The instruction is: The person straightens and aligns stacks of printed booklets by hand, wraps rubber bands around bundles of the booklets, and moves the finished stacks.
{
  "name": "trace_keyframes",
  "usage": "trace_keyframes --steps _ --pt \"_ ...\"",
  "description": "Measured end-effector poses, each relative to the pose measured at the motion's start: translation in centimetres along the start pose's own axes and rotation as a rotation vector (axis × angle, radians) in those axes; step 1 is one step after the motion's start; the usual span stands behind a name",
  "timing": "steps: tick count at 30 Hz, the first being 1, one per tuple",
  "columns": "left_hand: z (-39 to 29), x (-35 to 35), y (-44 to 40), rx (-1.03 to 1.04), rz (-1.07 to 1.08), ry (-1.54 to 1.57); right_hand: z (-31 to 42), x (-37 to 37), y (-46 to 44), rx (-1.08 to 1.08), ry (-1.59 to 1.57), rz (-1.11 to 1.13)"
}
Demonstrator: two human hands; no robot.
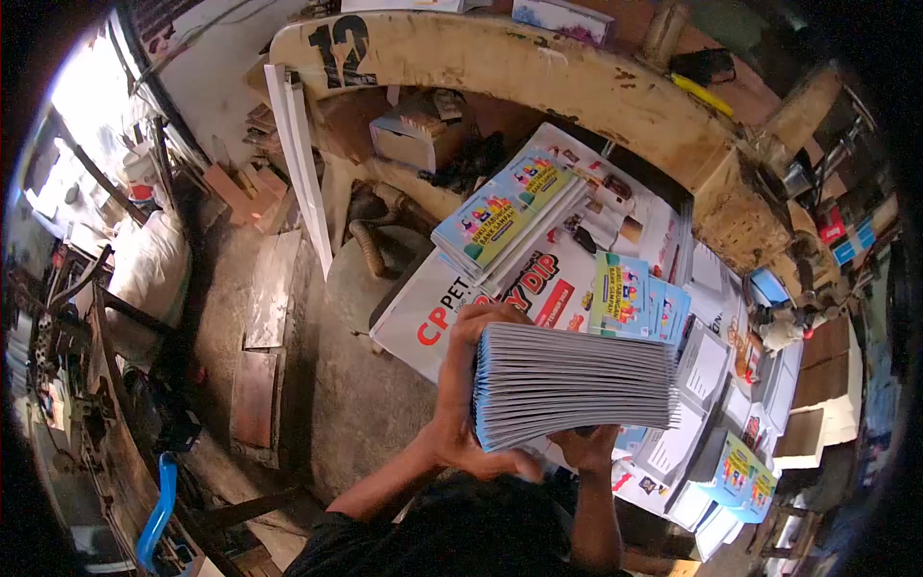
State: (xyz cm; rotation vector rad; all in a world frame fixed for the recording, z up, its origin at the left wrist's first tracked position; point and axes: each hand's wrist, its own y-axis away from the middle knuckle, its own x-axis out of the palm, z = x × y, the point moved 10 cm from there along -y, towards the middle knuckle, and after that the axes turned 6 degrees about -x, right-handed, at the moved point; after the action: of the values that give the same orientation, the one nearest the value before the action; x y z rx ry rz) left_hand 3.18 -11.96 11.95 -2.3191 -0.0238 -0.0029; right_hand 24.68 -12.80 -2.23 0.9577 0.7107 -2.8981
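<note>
A thick stack of booklets is held up in front of me, its page edges facing the camera and fanned slightly at the right end. My left hand wraps round the left end, thumb below and fingers above. Under the near side, my right hand grips the same stack, its fingers partly hidden. Beyond it, a pile of blue-and-yellow booklets lies on a printed poster sheet. A few more booklets lie flat just past the stack.
A curved, worn cream machine frame marked 12 arches over the back. Open booklets with white pages and a blue-and-yellow booklet pile sit on the right. A white strip leans at the left; a blue curved handle is lower left.
</note>
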Motion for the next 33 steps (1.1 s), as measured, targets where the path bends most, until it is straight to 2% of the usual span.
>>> trace_keyframes --steps 1,2,3,5,6,7,9,11,13,14,15,17,19,21,22,23,24,25,27,28,29,31,33 --pt "-0.4 -0.1 0.2 0.053 -0.004 -0.040 3.2 -0.8 -0.2 -0.183 0.303 -0.051" --pt "-0.8 -0.2 0.4 0.106 -0.011 -0.079 4.0 -1.0 -1.2 -0.148 -0.006 -0.051" --pt "-0.7 -0.5 0.5 0.066 -0.043 -0.139 4.0 -0.6 -1.1 -0.149 -0.006 -0.049" --pt "-0.8 -0.5 1.1 0.027 -0.079 -0.203 0.5 0.7 -0.7 0.148 -0.482 -0.087" --pt "0.0 -0.4 1.7 -0.074 -0.133 -0.171 0.5 0.8 -0.9 0.159 -0.634 -0.098" --pt "0.9 -0.6 2.1 -0.175 -0.185 -0.138 -0.5 1.1 -0.5 0.158 -0.632 -0.098" --pt "1.2 -0.7 2.6 -0.193 -0.162 -0.158 -4.1 1.8 0.8 0.236 -0.539 -0.109" --pt "4.2 -0.9 4.7 -0.296 -0.193 -0.159 1.1 1.2 -1.2 0.275 -0.424 -0.062" --pt "6.1 -1.1 5.8 -0.337 -0.190 -0.226 3.0 1.5 -2.4 0.324 -0.311 -0.025" --pt "6.4 -1.4 5.9 -0.331 -0.166 -0.317 2.7 1.2 -2.4 0.338 -0.401 -0.096" --pt "3.9 -1.1 4.1 -0.174 -0.171 -0.410 2.0 0.4 -2.0 0.353 -0.458 -0.161" --pt "0.4 -0.2 0.5 -0.066 -0.092 -0.478 0.5 -1.2 -1.3 0.372 -0.570 -0.294" --pt "1.6 0.4 -1.6 -0.411 0.162 -0.550 -2.4 -5.3 -0.8 0.024 -0.982 -0.600" --pt "-0.6 2.3 -4.2 -0.227 0.277 -0.643 4.5 -10.3 -5.2 -0.057 -0.683 -0.597" --pt "0.0 2.6 -4.5 -0.231 0.285 -0.632 4.1 -11.5 -5.3 -0.096 -0.564 -0.578" --pt "0.8 4.2 -3.8 -0.156 0.458 -0.788 3.8 -12.3 -5.0 -0.129 -0.451 -0.554" --pt "1.9 5.6 -2.6 -0.078 0.631 -0.943 3.6 -12.3 -5.2 -0.031 -0.423 -0.536" --pt "3.6 5.7 -1.6 -0.090 0.635 -0.945 4.3 -12.4 -5.3 -0.021 -0.426 -0.530" --pt "8.6 6.6 2.2 -0.076 0.736 -1.008 8.3 -9.4 -6.5 -0.204 -0.114 -0.191" --pt "8.5 6.7 2.2 0.014 0.657 -1.055 8.2 -8.9 -6.6 -0.200 -0.116 -0.183" --pt "8.8 6.7 2.1 0.014 0.657 -1.056 8.7 -6.8 -7.1 -0.244 0.012 -0.035" --pt "9.4 6.3 2.1 -0.101 0.688 -1.088 9.6 -2.9 -7.3 -0.321 0.236 0.208" --pt "9.9 6.2 2.3 -0.101 0.673 -1.113 8.3 0.3 -7.4 -0.313 0.277 0.278"
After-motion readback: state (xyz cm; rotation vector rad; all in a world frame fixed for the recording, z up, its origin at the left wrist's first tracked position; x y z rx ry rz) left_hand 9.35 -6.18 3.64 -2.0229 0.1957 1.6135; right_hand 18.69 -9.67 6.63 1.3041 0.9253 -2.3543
